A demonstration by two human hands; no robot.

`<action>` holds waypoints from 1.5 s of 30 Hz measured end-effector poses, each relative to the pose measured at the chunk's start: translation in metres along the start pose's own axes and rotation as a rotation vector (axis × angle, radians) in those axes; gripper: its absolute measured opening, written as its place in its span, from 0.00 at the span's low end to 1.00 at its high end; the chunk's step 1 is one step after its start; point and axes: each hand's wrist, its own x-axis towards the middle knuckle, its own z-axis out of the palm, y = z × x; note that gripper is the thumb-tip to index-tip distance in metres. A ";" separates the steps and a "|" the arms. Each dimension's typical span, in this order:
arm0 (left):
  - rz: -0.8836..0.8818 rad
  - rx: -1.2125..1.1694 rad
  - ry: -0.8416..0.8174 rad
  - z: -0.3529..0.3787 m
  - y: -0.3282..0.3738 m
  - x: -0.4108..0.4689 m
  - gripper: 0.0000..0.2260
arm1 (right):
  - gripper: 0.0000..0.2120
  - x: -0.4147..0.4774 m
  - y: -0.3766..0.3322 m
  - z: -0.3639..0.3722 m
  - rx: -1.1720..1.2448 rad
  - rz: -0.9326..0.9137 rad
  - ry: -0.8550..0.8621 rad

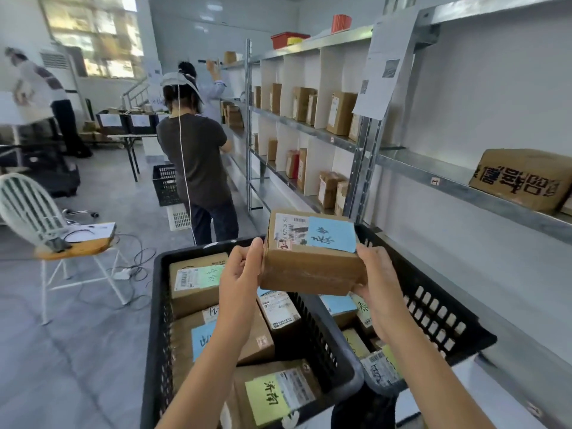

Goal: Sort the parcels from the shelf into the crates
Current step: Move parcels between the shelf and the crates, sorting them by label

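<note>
I hold a brown cardboard parcel (309, 267) with a blue note and a barcode label on top, above two black crates. My left hand (241, 274) grips its left end with the thumb on the top edge. My right hand (377, 280) grips its right end. The left crate (154, 320) below holds several parcels with green, blue and yellow notes. The right crate (433, 308) holds several smaller parcels, partly hidden by my right arm. One large parcel (523, 178) with black writing lies on the metal shelf (458, 187) at the right.
Further parcels stand upright in shelf compartments (309, 125) ahead. A person in a dark shirt (195, 156) stands at the shelf in the aisle, beside another black crate (165, 184) on the floor. A white chair (46, 224) and cables lie left.
</note>
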 end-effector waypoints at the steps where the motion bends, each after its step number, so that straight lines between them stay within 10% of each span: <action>1: -0.024 0.003 0.001 -0.003 -0.001 -0.002 0.21 | 0.14 -0.001 0.004 0.002 0.012 -0.007 -0.026; 9: -0.192 -0.092 0.004 -0.038 -0.011 -0.028 0.22 | 0.08 -0.015 0.041 0.016 -0.009 -0.056 -0.182; 20: -0.208 -0.159 0.073 -0.006 -0.044 -0.041 0.14 | 0.44 0.012 0.059 -0.026 -0.089 0.241 -0.227; 32: -0.327 0.022 -0.099 0.129 -0.100 -0.030 0.09 | 0.34 0.089 0.090 -0.162 -0.006 0.461 -0.255; 45: -0.173 0.232 0.108 0.157 -0.121 -0.016 0.12 | 0.35 0.136 0.165 -0.166 -0.458 0.638 -0.624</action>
